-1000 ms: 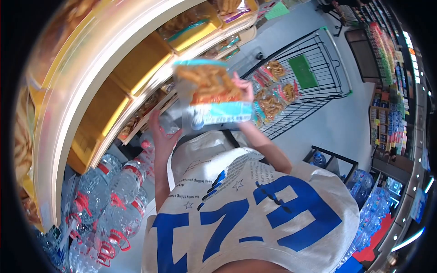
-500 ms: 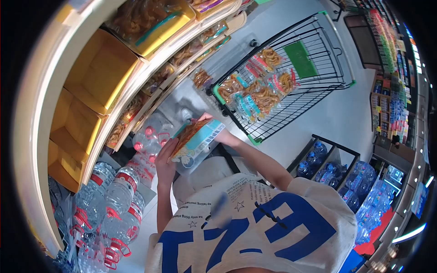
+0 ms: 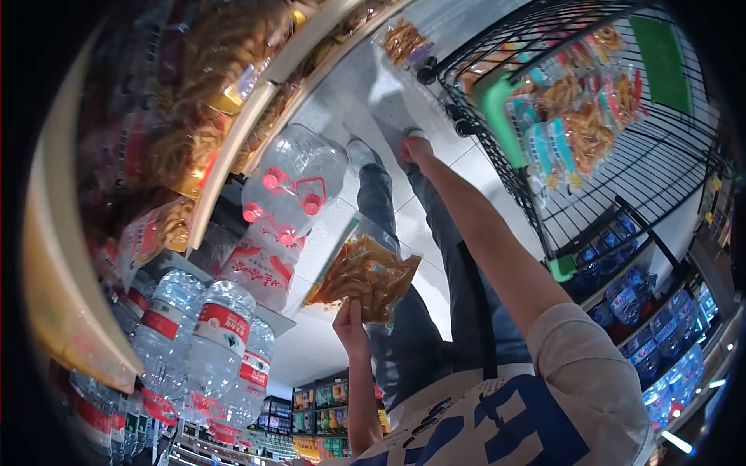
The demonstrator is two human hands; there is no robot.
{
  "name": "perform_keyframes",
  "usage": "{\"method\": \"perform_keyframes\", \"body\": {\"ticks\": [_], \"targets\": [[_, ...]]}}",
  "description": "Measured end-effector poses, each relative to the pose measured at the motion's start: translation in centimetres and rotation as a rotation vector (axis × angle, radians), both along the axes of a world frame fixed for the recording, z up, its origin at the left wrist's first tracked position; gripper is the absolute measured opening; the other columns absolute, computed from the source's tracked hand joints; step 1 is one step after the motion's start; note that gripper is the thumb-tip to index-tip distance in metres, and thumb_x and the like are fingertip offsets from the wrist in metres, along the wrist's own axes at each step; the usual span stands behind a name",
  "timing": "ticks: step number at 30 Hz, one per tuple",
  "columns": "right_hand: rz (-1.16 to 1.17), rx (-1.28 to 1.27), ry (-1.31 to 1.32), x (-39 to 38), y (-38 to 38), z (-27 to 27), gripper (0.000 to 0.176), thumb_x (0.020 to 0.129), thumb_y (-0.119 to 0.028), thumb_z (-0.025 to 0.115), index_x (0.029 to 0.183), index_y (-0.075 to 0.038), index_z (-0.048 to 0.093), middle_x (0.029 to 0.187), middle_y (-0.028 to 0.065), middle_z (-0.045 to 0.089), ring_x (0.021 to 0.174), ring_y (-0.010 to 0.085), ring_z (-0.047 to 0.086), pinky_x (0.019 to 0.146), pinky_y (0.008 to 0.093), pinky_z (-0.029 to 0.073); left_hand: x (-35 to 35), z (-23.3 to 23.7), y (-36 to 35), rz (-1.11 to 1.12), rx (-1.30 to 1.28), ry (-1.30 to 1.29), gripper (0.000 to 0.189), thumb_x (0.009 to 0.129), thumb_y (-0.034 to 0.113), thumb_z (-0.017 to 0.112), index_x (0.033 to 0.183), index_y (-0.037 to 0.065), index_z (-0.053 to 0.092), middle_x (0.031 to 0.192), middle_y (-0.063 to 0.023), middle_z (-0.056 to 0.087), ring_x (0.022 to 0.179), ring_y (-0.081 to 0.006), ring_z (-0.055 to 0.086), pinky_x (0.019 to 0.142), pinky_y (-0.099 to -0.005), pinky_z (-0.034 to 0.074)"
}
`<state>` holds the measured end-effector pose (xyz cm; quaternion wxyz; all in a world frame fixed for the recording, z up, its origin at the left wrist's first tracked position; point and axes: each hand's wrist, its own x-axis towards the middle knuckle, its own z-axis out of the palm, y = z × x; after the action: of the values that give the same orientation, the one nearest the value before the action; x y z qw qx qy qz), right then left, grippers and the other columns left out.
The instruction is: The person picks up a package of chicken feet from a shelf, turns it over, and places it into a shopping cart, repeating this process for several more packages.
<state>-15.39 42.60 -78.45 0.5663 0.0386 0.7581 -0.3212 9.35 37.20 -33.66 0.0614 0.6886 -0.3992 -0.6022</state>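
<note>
My left hand pinches the near edge of a clear bag of brown twisted snacks, held in front of my legs. My right arm stretches away from me, and my right hand is low over the floor by my shoe, its fingers curled in. Whatever lies inside those fingers, if anything, is hidden. Beyond that hand, another snack bag lies on the floor beside the cart's wheel.
A wire shopping cart with several snack bags stands on the right. Shelves of snack bags line the left. Large water bottles stand below them, with wrapped ones on the floor. Racks of blue water bottles are at right.
My right hand has let go of the snack bag and stretched down toward the floor. The bag stays in my left hand, now tilted flatter. The view has shifted nearer the floor.
</note>
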Motion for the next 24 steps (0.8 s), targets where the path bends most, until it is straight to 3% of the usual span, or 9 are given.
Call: {"method": "perform_keyframes", "body": {"ticks": [2, 4, 6, 13, 15, 17, 19, 22, 24], "targets": [[0.217, 0.111, 0.07, -2.4, -1.5, -2.3, 0.017, 0.085, -0.01, 0.048, 0.094, -0.009, 0.063, 0.083, 0.005, 0.063, 0.068, 0.0171, 0.062, 0.061, 0.0297, 0.052, -0.7, -3.2, -0.8, 0.018, -0.011, 0.025, 0.024, 0.092, 0.012, 0.054, 0.106, -0.007, 0.06, 0.097, -0.0063, 0.063, 0.09, -0.0092, 0.054, 0.082, -0.0229, 0.042], [-0.223, 0.007, -0.046, -4.4, -3.5, -4.1, 0.02, 0.086, -0.011, 0.05, 0.1, -0.008, 0.062, 0.091, 0.0059, 0.062, 0.073, 0.018, 0.062, 0.062, 0.031, 0.052, -0.8, -7.0, -1.4, 0.045, -0.052, 0.077, 0.019, 0.092, 0.013, 0.053, 0.096, -0.003, 0.061, 0.092, -0.0026, 0.06, 0.083, -0.0075, 0.052, 0.075, -0.0222, 0.042], [-0.437, -0.042, -0.066, -6.2, -6.0, -5.6, 0.024, 0.087, -0.012, 0.05, 0.108, -0.006, 0.06, 0.102, 0.0068, 0.059, 0.078, 0.0197, 0.06, 0.064, 0.0317, 0.052, -1.7, -10.2, -2.0, 0.077, -0.115, 0.048, 0.018, 0.092, 0.013, 0.052, 0.093, -0.003, 0.06, 0.089, -0.0018, 0.059, 0.081, -0.0071, 0.05, 0.073, -0.0218, 0.042], [-0.658, -0.132, -0.187, -13.5, -9.8, -14.5, 0.037, 0.085, -0.014, 0.056, 0.12, -0.006, 0.05, 0.118, 0.009, 0.051, 0.103, 0.0251, 0.05, 0.077, 0.0356, 0.05, -4.3, -17.3, -3.5, 0.168, -0.304, -0.05, 0.026, 0.092, 0.016, 0.051, 0.094, -0.007, 0.06, 0.088, -0.0052, 0.062, 0.08, -0.0092, 0.052, 0.072, -0.0225, 0.042], [-0.418, -0.31, 0.124, -14.4, -8.4, -19.3, 0.042, 0.083, -0.015, 0.059, 0.122, -0.006, 0.048, 0.119, 0.0095, 0.05, 0.101, 0.025, 0.051, 0.076, 0.0355, 0.05, -4.7, -19.5, -4.2, 0.089, -0.438, -0.099, 0.026, 0.091, 0.015, 0.048, 0.091, -0.007, 0.061, 0.08, -0.0056, 0.062, 0.074, -0.0097, 0.052, 0.067, -0.0236, 0.043], [-0.408, -0.338, 0.259, -15.8, -10.3, -21.8, 0.045, 0.081, -0.015, 0.061, 0.123, -0.008, 0.047, 0.12, 0.0094, 0.05, 0.1, 0.0253, 0.051, 0.077, 0.0359, 0.049, -4.5, -20.7, -5.2, -0.021, -0.423, -0.112, 0.026, 0.092, 0.017, 0.047, 0.093, -0.006, 0.059, 0.086, -0.0059, 0.06, 0.079, -0.0099, 0.052, 0.071, -0.0242, 0.043], [-0.641, -0.192, 0.215, -17.2, -13.0, -21.4, 0.045, 0.08, -0.014, 0.06, 0.123, -0.01, 0.047, 0.118, 0.0088, 0.051, 0.101, 0.0258, 0.051, 0.079, 0.037, 0.049, -4.8, -21.6, -5.8, -0.074, -0.462, -0.141, 0.027, 0.093, 0.017, 0.044, 0.094, -0.006, 0.058, 0.09, -0.0064, 0.06, 0.082, -0.0101, 0.053, 0.073, -0.0247, 0.043], [-0.977, 0.074, 0.138, -19.0, -14.3, -20.5, 0.046, 0.079, -0.013, 0.06, 0.123, -0.014, 0.047, 0.115, 0.0079, 0.053, 0.102, 0.0267, 0.052, 0.082, 0.0385, 0.048, -5.8, -23.4, -6.6, -0.02, -0.616, -0.153, 0.026, 0.087, 0.014, 0.047, 0.086, -0.008, 0.061, 0.072, -0.0111, 0.065, 0.064, -0.0129, 0.056, 0.058, -0.0276, 0.044], [-0.874, 0.114, 0.139, -18.6, -13.0, -25.2, 0.043, 0.079, -0.012, 0.058, 0.121, -0.017, 0.046, 0.115, 0.0057, 0.051, 0.101, 0.0245, 0.051, 0.076, 0.0399, 0.049, -5.8, -23.7, -6.6, -0.044, -0.63, -0.173, 0.026, 0.087, 0.015, 0.047, 0.086, -0.008, 0.061, 0.072, -0.0117, 0.065, 0.064, -0.0139, 0.057, 0.058, -0.028, 0.044]]}}
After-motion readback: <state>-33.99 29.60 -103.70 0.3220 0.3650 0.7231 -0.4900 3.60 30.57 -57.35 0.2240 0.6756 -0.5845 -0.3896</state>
